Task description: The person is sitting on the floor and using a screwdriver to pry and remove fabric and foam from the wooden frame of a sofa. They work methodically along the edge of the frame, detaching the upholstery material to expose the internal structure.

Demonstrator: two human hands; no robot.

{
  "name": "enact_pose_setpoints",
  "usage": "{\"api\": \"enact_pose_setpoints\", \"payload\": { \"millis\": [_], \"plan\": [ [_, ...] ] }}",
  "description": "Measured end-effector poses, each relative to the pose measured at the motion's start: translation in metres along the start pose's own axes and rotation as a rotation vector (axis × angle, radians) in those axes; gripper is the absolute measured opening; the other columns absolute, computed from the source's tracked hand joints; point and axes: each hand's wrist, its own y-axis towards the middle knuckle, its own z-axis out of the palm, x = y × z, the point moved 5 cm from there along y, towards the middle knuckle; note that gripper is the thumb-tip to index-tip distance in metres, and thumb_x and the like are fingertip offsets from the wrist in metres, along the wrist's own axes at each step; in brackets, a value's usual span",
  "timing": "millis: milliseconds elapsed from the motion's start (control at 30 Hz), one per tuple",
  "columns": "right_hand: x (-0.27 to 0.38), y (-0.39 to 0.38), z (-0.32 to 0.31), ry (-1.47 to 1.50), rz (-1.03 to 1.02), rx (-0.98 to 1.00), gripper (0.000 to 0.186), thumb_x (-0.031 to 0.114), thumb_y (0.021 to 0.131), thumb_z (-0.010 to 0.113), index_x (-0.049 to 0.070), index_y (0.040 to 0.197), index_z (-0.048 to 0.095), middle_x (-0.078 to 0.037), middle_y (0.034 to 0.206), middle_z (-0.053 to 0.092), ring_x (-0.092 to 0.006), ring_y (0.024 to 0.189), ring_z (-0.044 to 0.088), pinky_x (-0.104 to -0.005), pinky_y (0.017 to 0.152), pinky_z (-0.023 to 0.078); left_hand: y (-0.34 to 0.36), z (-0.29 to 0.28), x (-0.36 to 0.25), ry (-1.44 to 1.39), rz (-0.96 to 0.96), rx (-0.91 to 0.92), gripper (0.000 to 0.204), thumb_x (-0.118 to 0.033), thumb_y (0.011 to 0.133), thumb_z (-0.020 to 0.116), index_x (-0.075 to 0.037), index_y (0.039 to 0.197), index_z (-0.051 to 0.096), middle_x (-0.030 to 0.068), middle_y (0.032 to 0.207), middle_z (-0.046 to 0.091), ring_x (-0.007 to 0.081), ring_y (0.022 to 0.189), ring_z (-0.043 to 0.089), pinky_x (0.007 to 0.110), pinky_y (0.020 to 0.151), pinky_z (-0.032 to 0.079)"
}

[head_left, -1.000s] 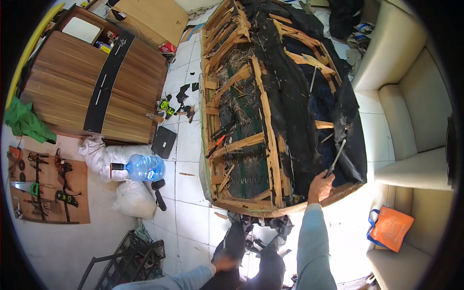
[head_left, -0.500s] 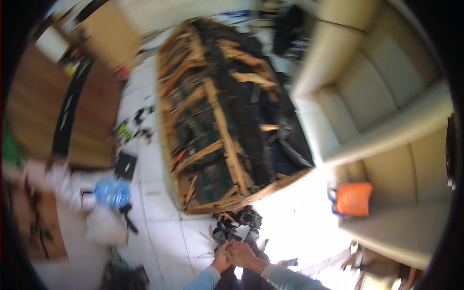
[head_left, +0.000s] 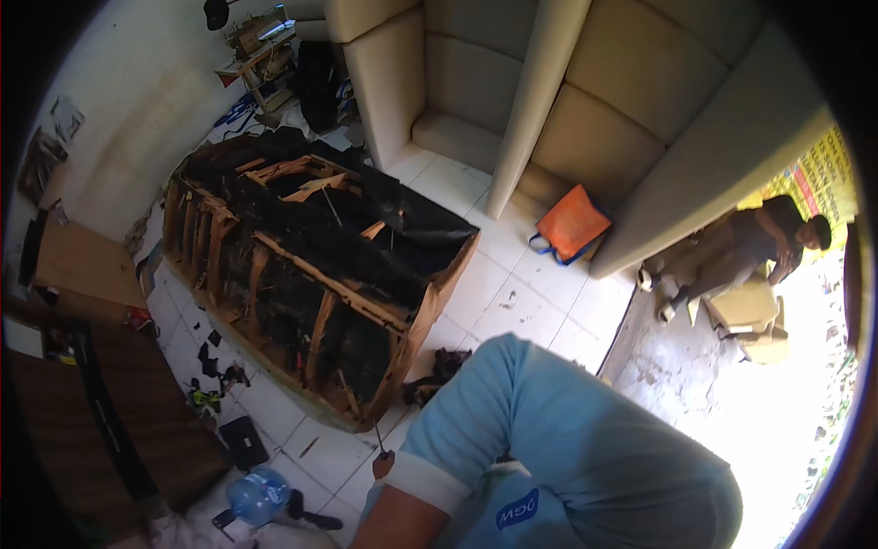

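- The left hand (head_left: pixel 382 467) is closed around the handle end of a slim tool (head_left: pixel 378 437), small and partly hidden by the other arm; the exact grip on the handle is hard to tell.
- The tool points up toward the near corner of the stripped wooden frame (head_left: pixel 425 320); whether its tip touches that corner cannot be told.
- The tool looks light and stiff, with a narrow shaft likely to skid on hard wood; the dark handle is the place to hold it.
- The right arm (head_left: pixel 512 403), in a pale blue sleeve, bends in front of the frame's near end; its hand is out of view, so its state cannot be told.
- The frame itself is probably heavy and rigid, its broken slats brittle and splintery; the solid end board would be the sounder hold.
- Black cloth (head_left: pixel 320 238) lies over the frame's right half, apparently soft and loose.
- Dark scraps (head_left: pixel 444 366) lie just beside the frame's near end.
- A blue bottle (head_left: pixel 259 496) lies off its near left corner.
- An orange bag (head_left: pixel 574 224) stands to its right, by beige padded seats (head_left: pixel 622 137).
- Well apart, farther right of the frame, sits another person (head_left: pixel 750 247).
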Motion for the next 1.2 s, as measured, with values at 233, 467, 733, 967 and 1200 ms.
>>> {"api": "enact_pose_setpoints", "payload": {
  "millis": [233, 467, 733, 967, 1200],
  "plan": [
    [-0.011, 0.045, 0.03, 0.004, -0.107, 0.056, 0.033, 0.031, 0.096, 0.074, 0.007, 0.118, 0.069, -0.015, 0.111, 0.068, -0.0373, 0.108, 0.067, -0.0446, 0.09, 0.055, -0.003, -0.064, 0.012, 0.0, 0.194, -0.182, 0.039, -0.034, 0.106, 0.068, 0.004, 0.098, 0.075, 0.0086, 0.079, 0.073, 0.0237, 0.073, 0.065, 0.042, 0.068, 0.051],
    [-0.018, 0.063, 0.058, 0.051, -0.125, 0.091, 0.032, 0.031, 0.096, 0.073, 0.006, 0.115, 0.069, -0.015, 0.108, 0.068, -0.0376, 0.105, 0.067, -0.0449, 0.088, 0.055, -0.049, -0.033, 0.012, 0.06, 0.02, -0.132, 0.037, -0.036, 0.101, 0.071, 0.0, 0.098, 0.077, 0.0098, 0.065, 0.064, 0.0253, 0.051, 0.058, 0.047, 0.056, 0.051],
    [-0.012, 0.065, 0.069, 0.03, -0.122, 0.082, 0.03, 0.031, 0.097, 0.073, 0.005, 0.112, 0.07, -0.016, 0.106, 0.069, -0.0379, 0.102, 0.068, -0.0451, 0.087, 0.056, -0.095, 0.024, -0.054, 0.144, 0.164, 0.106, 0.038, -0.037, 0.102, 0.07, 0.0, 0.098, 0.076, 0.0092, 0.067, 0.064, 0.0245, 0.053, 0.059, 0.046, 0.057, 0.05],
    [0.013, 0.051, 0.049, -0.129, -0.169, -0.016, 0.029, 0.031, 0.097, 0.072, 0.005, 0.11, 0.07, -0.016, 0.103, 0.069, -0.0382, 0.1, 0.068, -0.0453, 0.086, 0.056, -0.168, 0.178, -0.198, 0.199, 0.349, 0.595, 0.039, -0.038, 0.103, 0.069, 0.0, 0.098, 0.075, 0.0087, 0.068, 0.064, 0.0239, 0.054, 0.059, 0.045, 0.058, 0.05],
    [0.049, -0.025, -0.026, -0.632, -0.135, -0.357, 0.028, 0.031, 0.097, 0.071, 0.004, 0.107, 0.07, -0.017, 0.101, 0.07, -0.0385, 0.097, 0.068, -0.0456, 0.084, 0.056, -0.285, 0.383, -0.227, 0.223, 0.23, 1.145, 0.039, -0.039, 0.104, 0.068, 0.0, 0.098, 0.074, 0.0082, 0.069, 0.064, 0.0232, 0.056, 0.059, 0.045, 0.058, 0.049]
  ]
}}
